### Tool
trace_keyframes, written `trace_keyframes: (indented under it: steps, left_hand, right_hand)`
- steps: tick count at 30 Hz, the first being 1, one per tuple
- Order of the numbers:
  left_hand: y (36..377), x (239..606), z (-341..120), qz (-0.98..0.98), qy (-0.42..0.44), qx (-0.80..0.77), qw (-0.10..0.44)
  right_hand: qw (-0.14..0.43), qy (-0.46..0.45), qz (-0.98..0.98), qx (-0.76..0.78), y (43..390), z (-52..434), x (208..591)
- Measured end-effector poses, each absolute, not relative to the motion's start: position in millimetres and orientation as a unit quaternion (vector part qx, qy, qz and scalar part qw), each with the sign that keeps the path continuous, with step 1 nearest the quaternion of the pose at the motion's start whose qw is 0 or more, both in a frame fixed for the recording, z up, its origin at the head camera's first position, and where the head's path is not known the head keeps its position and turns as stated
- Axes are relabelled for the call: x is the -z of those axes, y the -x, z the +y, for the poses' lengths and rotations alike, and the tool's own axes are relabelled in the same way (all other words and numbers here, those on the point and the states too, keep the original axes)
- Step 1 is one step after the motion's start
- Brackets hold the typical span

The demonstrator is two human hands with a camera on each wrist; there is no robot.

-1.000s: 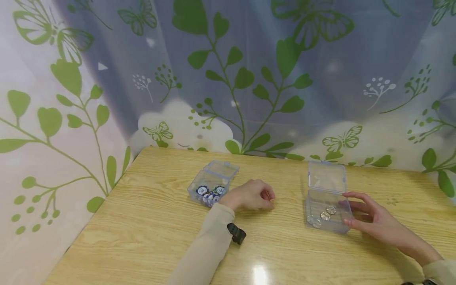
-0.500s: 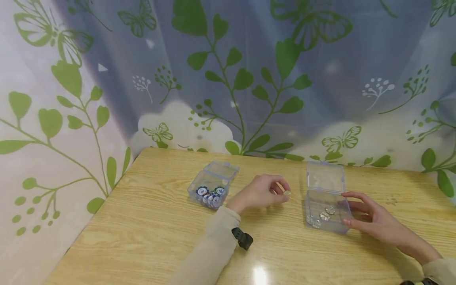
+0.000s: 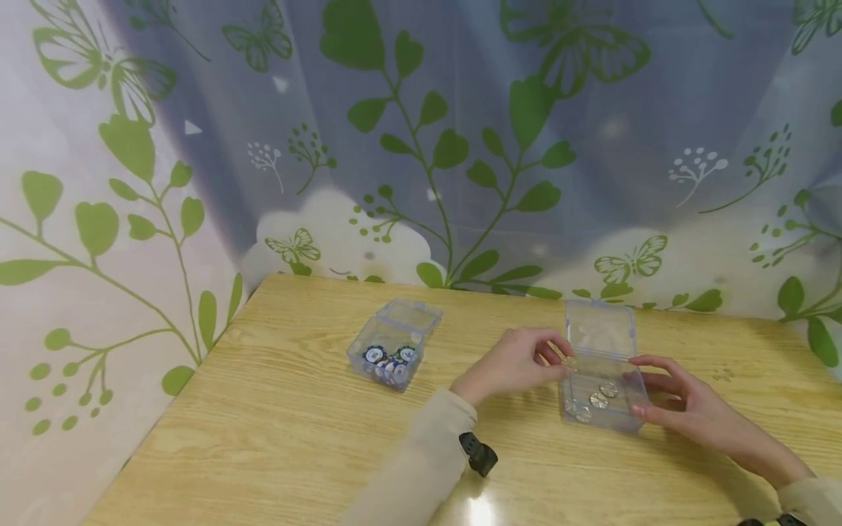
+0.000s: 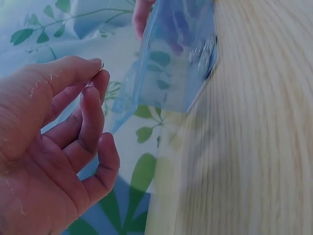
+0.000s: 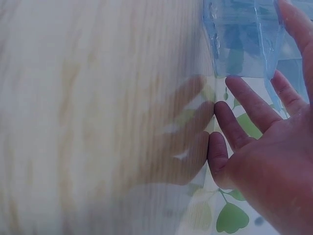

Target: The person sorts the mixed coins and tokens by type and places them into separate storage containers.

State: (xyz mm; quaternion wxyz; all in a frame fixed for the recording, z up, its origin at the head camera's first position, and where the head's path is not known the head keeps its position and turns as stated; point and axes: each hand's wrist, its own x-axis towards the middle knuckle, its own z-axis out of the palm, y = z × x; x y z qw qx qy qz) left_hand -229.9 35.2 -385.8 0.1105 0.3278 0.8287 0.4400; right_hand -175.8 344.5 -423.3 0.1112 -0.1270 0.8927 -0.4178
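Note:
My left hand (image 3: 520, 359) pinches a small shiny gold-toned disc (image 3: 569, 361) between thumb and fingertips, at the left rim of a clear plastic box (image 3: 615, 421). In the left wrist view only a thin edge of the disc shows at the fingertips. Several coin-like discs (image 3: 598, 400) with radiating lines lie in this box, and its lid (image 3: 601, 327) is folded back. My right hand (image 3: 700, 409) rests against the box's right side, thumb near the front and index finger near the back. The right wrist view shows its other fingers extended and spread.
A second clear box (image 3: 358, 359), lid folded back, stands to the left with several poker chips (image 3: 375, 355) in it. Both boxes are on a wood-grain table (image 3: 276, 424). A patterned curtain (image 3: 460, 146) hangs behind the table.
My left hand has moved right with the pinched disc, from beside the chip box to the right-hand box's rim. My right hand has stayed at that box.

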Motion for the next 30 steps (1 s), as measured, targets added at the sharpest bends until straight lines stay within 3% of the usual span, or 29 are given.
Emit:
trace_keyframes:
  steps: [30]
  left_hand:
    - [229.2, 392.2, 70.2, 0.858, -0.334, -0.375, 0.105]
  right_hand:
    - [0.13, 0.111, 0.886, 0.432, 175.1, 341.3, 421.3]
